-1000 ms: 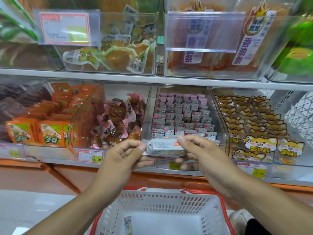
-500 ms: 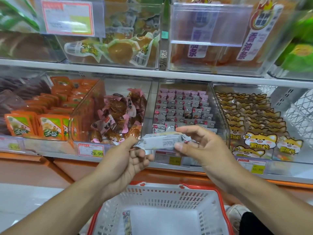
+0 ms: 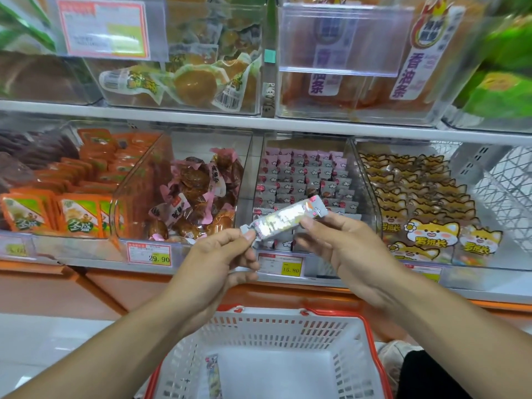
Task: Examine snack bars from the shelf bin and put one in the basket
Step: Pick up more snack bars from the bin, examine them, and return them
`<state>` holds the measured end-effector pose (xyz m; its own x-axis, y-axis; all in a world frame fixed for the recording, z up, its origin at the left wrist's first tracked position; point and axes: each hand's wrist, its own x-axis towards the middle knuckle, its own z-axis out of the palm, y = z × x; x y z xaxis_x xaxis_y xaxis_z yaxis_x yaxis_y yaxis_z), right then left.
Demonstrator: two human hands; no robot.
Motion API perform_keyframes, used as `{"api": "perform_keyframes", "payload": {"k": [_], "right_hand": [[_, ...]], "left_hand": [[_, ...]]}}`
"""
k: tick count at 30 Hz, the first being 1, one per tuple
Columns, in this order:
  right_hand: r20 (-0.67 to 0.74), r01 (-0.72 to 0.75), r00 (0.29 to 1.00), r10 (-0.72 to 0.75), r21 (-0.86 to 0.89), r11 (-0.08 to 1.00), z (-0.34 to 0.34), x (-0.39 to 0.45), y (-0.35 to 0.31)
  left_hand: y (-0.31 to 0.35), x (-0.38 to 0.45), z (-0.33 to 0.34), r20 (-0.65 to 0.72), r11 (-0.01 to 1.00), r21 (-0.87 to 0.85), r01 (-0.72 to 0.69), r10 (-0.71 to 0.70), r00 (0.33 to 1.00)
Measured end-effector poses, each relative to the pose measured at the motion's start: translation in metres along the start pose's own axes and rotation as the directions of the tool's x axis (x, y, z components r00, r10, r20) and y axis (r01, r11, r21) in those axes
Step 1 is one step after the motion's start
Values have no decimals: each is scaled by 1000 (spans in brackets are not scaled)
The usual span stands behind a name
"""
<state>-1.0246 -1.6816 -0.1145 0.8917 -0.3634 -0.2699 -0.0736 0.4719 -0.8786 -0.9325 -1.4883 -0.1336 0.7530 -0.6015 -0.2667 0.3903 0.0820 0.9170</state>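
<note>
Both hands pinch a snack bar (basket below).

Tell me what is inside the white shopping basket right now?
One small wrapped snack packet lies against the left inner wall of the basket. The rest of the visible floor is bare white plastic; the near part is cut off by the picture's edge.

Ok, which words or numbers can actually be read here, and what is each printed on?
"29.90": price tag under the brown-snack bin.
"15.80": price tag under the snack-bar bin.
"香油条": label on the upper right bin.
"冬菇": orange packets.
Snack bar wrapper print, top-left sign: too blurred.
</note>
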Motion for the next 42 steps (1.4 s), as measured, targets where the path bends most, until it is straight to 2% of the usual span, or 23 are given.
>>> {"api": "perform_keyframes", "payload": {"k": [3,7,10,11,12,13,14,15,17,19,21,24,29,33,39,42], "right_hand": [[-24,41,999,-41,20,999,3,3,-8],[-36,33,999,-35,-46,998,5,14,-21],[-117,161,979,-168,-69,985,4,25,-37],[-178,243,946,-270,-160,957,2,30,-43],[-239,308,885,-399,-340,889,-2,36,-48],[-267,314,812,-520,-551,773,-7,43,-53],[-251,272,755,-606,-721,637,-12,51,-56],[-216,222,729,-649,-823,523,-16,57,-58],[-133,211,718,-684,-894,395,-22,68,-58],[-65,260,706,-706,-902,343,-26,76,-57],[-23,277,726,-688,-905,322,-28,83,-55],[19,243,760,-650,-935,257,-28,91,-52],[61,191,791,-608,-970,151,-25,94,-50],[73,236,804,-590,-950,205,-20,94,-57],[102,235,806,-584,-959,157,-20,95,-60],[78,215,778,-624,-965,148,-20,99,-62]], "left_hand": [[-3,3,6,-13,999,31,-20,20,1000],[-4,9,14,-43,972,176,-157,167,985],[-3,13,21,-45,940,248,-236,254,966],[-4,13,23,-39,917,297,-266,290,956],[-5,14,26,-18,874,380,-302,333,943],[-6,14,27,18,814,473,-338,375,927],[-9,14,28,67,740,558,-375,410,910],[-12,14,29,118,655,637,-407,439,891],[-15,14,30,214,458,772,-441,466,858],[-18,13,31,306,285,840,-462,454,837],[-21,14,31,386,177,853,-490,417,823],[-24,15,30,438,69,870,-488,343,831],[-25,14,30,451,33,876,-482,299,841],[-26,13,30,455,15,876,-482,305,837],[-29,14,29,466,1,871,-492,318,826],[-30,15,28,466,-2,871,-491,318,826]]}}
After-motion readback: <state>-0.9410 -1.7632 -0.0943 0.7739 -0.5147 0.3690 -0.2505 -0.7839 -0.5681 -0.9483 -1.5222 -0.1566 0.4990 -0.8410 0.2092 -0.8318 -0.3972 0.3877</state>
